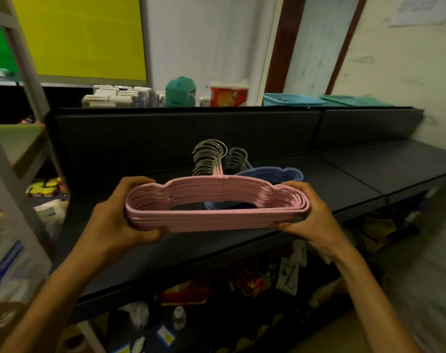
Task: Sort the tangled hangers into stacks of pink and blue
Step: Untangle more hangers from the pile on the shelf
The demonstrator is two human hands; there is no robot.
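Observation:
A neat stack of several pink hangers (217,217) is held level above the front of the dark shelf (357,171), metal hooks pointing away from me. My left hand (120,212) grips the stack's left end and my right hand (308,212) grips its right end. Behind the pink stack, a pile of blue hangers (275,174) lies on the shelf, partly hidden, its silver hooks also facing the back panel.
A dark back panel (191,133) rises behind the shelf. On top of it stand white boxes (115,96), a teal container (180,91), a red pack (229,94) and blue and green bins (290,100). A grey ladder frame (25,80) stands at left. Cluttered goods fill the lower shelf.

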